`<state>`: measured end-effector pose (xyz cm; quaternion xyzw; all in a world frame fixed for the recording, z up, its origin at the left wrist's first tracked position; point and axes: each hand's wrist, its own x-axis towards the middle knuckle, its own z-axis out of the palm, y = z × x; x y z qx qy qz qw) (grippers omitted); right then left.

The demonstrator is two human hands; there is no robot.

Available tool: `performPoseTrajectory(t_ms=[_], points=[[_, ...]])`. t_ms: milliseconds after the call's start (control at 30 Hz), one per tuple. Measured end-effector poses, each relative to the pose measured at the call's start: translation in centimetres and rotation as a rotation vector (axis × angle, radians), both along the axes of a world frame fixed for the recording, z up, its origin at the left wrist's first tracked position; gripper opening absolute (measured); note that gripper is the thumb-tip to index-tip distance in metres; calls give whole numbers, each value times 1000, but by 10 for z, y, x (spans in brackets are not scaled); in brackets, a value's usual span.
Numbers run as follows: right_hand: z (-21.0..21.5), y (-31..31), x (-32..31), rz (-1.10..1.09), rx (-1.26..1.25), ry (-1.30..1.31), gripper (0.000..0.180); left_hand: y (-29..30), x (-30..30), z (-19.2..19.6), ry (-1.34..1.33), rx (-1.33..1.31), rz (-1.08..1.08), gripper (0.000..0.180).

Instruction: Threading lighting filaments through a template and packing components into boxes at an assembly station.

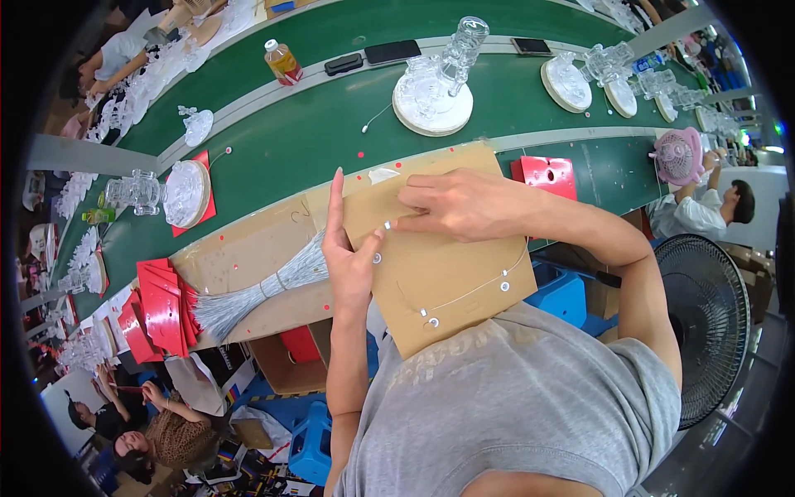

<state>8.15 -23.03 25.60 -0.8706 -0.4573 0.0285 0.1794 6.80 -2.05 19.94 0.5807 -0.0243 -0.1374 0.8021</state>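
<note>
A brown cardboard sheet (464, 273) leans tilted between the table edge and my lap. My left hand (352, 261) is at its left edge, thumb across the front and index finger stretched upward; its other fingers are hidden. My right hand (455, 205) lies over the upper part with curled fingers, its fingertips meeting the left thumb at a small white piece (387, 225). Just below is a round white eyelet (377, 258). Lower on the sheet, a thin cord (468, 296) runs between two small white pieces, each beside a round eyelet.
A bundle of thin grey cords (265, 286) lies left, by stacked red plates (161, 311). Clear glass-like pieces on round white bases (432, 108) stand on the green table (306, 124). A red box (546, 174) sits right; a black fan (700, 331) stands beside me. Other people work nearby.
</note>
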Motion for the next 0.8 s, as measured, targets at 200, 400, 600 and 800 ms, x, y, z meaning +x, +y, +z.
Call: performPoseTrajectory(t_ms=[200,400,600,800], points=[[-13,-5,-3,-4,43,-27,33,2,-2,-3,-4,-18,9,84],[-24,-3,-8,10,95,-185,30,2,-1,-5,8,-12,-1,85],[-25,2,-12,2,91,-254,31,0,-3,-4,18,-34,15,88],[-29,3,-10,-24,185,-253,29,1,-6,-1,30,-71,-25,93]])
